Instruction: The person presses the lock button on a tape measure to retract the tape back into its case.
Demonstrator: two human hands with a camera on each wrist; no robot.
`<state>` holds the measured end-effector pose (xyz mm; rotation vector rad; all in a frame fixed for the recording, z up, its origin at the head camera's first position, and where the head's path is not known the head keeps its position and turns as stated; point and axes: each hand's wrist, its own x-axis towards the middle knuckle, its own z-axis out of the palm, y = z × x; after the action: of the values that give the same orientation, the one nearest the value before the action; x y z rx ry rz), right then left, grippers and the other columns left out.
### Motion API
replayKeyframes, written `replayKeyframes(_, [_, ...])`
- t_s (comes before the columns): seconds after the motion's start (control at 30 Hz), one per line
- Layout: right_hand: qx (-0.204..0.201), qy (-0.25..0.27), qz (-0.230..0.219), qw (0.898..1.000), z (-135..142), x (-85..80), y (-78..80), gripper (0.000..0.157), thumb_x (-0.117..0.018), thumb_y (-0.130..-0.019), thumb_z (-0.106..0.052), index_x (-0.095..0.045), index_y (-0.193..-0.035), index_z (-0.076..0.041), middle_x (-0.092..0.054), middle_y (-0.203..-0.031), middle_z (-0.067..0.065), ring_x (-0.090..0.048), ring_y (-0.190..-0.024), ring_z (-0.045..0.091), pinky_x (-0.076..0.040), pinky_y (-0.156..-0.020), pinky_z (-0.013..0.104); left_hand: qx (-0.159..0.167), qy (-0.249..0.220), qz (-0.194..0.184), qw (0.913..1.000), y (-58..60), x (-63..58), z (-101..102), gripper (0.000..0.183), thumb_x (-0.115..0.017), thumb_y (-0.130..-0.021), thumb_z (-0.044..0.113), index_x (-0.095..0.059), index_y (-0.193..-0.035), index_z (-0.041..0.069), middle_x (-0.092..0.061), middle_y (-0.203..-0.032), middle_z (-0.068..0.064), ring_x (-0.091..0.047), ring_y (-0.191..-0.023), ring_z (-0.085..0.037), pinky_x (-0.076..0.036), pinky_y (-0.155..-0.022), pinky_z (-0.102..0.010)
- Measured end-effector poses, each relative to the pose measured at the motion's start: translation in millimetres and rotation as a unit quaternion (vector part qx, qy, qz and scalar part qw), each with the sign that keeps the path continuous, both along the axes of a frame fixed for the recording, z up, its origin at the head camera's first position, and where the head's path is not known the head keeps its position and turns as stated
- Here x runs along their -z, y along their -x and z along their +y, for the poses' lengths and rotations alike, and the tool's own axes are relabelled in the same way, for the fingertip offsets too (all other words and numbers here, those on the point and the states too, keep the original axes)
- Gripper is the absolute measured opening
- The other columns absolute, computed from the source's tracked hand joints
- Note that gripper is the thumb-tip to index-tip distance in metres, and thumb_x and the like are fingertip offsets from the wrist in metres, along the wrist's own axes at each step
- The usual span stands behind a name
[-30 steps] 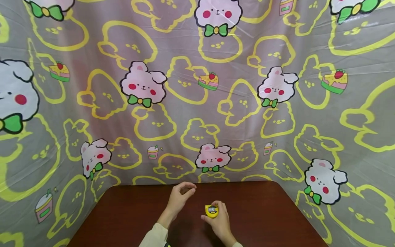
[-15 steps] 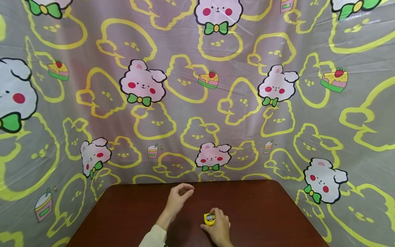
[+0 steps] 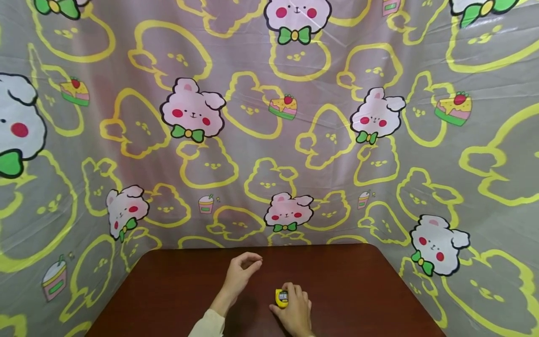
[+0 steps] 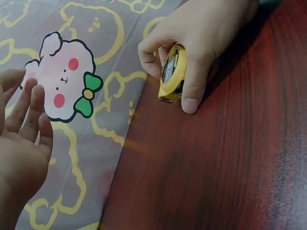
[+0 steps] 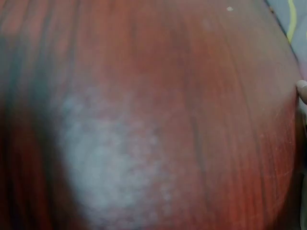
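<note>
A yellow tape measure [image 3: 280, 298] with a dark label is in my right hand [image 3: 296, 311], gripped between thumb and fingers close over the table. In the left wrist view the tape measure [image 4: 173, 72] stands on edge, its metal end hook showing at the lower corner, and the right hand [image 4: 199, 36] wraps it from above. My left hand [image 3: 239, 276] hovers to the left, fingers loosely bent, holding nothing. Its palm and relaxed fingers also show at the left edge of the left wrist view. The right wrist view catches only a fingertip [image 5: 302, 88] at its right edge.
The dark red wooden table [image 3: 185, 281] has rounded far corners. A grey curtain [image 3: 252, 140] printed with white bunnies and yellow outlines hangs behind it and along both sides. Light glares off the tabletop [image 5: 110, 163] in the right wrist view.
My right hand has lowered the tape measure toward the near side of the table and slightly left. The left hand has stayed nearly where it was, and the head view has shifted slightly.
</note>
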<state>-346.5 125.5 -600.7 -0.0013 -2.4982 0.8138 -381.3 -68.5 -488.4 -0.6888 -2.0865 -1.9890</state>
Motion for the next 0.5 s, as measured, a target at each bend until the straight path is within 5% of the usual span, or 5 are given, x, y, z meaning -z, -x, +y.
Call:
replayKeyframes(0.3, [-0.008,0.011,0.002,1.000,2,-2.8,1.9,0.063,-0.097,-0.067,-0.044,-0.061,-0.113,-0.023,-0.053,-0.123,0.007,-0.051,-0.105,0.035,-0.039,-0.081,0.053,-0.015,0.014,-0.002,0.9998,-0.3,0.6,-9,0.011,-0.075,-0.096,0.010,-0.074,-0.107,0.008,-0.072,-0.104,-0.007,-0.068,-0.101,-0.034,-0.053,-0.085,-0.030])
replayKeyframes(0.5, [-0.031,0.080,-0.031,0.996,15,-9.9,-0.3,0.060,-0.091,-0.074,-0.052,-0.062,-0.118,-0.022,-0.048,-0.130,0.009,-0.045,-0.115,0.039,-0.037,-0.083,0.059,-0.029,0.053,0.026,0.9978,-2.7,0.1,-16,0.014,-0.075,-0.095,0.005,-0.074,-0.107,0.010,-0.072,-0.103,-0.009,-0.067,-0.092,-0.024,-0.052,-0.081,-0.031])
